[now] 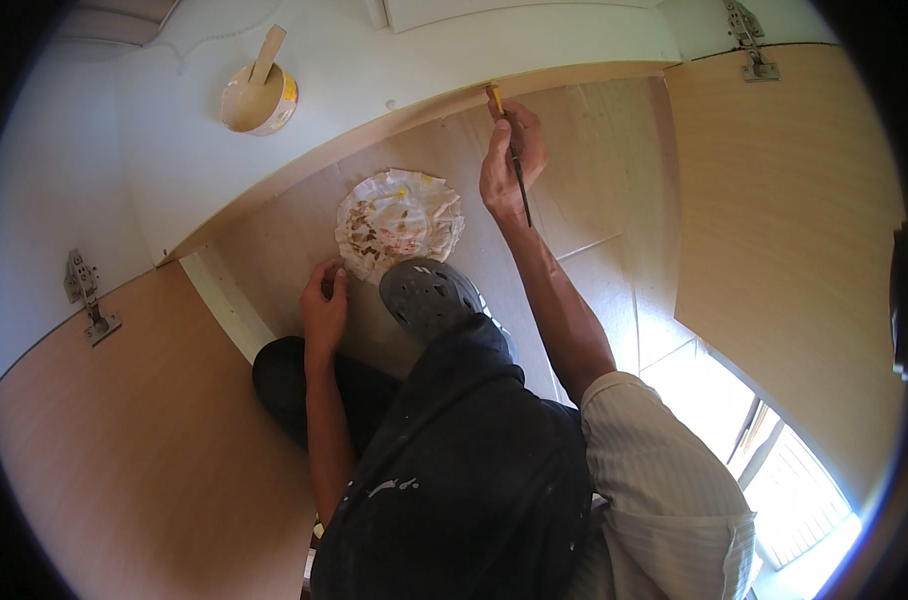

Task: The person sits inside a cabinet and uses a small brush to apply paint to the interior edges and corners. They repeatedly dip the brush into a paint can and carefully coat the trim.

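Note:
My right hand is closed around a slim paintbrush with a dark handle and a yellowish upper part. The brush tip meets the wooden front edge of the cabinet base. My left hand hangs loosely bent, fingers a little apart, with nothing visible in it. Right by its fingertips lies a round, crumpled whitish sheet with brown, yellow and reddish stains; whether they touch is unclear. A small tub of beige paste, a flat wooden stick standing in it, rests on the white cabinet floor.
Wood-coloured cabinet doors stand open at left and right, on metal hinges. My shoe is beside the stained sheet, and my dark-clothed knee fills the lower middle. Bright light falls on the tiles at lower right.

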The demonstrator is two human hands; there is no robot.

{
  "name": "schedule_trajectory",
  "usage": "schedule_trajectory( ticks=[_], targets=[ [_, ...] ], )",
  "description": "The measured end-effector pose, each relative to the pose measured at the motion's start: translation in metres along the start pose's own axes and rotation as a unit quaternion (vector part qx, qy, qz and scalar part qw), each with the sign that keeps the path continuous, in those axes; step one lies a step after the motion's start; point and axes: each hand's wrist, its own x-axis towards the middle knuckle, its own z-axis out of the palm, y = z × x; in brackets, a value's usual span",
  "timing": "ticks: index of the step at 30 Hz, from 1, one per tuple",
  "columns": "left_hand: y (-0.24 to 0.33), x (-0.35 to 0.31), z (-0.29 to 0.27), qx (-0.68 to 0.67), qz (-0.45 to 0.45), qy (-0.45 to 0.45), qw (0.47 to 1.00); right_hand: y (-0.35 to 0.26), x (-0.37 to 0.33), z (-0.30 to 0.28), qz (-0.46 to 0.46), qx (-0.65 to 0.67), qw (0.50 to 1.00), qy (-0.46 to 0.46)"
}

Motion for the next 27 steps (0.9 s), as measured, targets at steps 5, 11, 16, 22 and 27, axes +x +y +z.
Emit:
schedule_trajectory(
  ticks=[5, 11, 16, 22, 27],
  targets=[
    [-0.002, 0.001, 0.001, -0.004, 0.000, 0.000, 1.000, 0.004, -0.001, -0.001, -0.012, -0.003, 1.000, -0.007],
    [-0.001, 0.000, 0.001, 0.001, 0.008, 0.006, 1.000, 0.000, -0.002, 0.000, -0.013, -0.022, 1.000, -0.015],
    [0.002, -0.001, 0.001, -0.001, -0.007, 0.000, 1.000, -0.002, -0.002, 0.000, -0.018, -0.028, 0.999, -0.016],
    [-0.002, 0.000, 0.000, 0.006, 0.003, -0.002, 1.000, 0.005, -0.001, 0.003, 0.005, 0.021, 1.000, 0.022],
    [-0.005, 0.001, 0.001, -0.001, 0.001, -0.004, 1.000, -0.001, 0.003, 0.003, 0.005, 0.037, 0.999, 0.017]
  ],
)
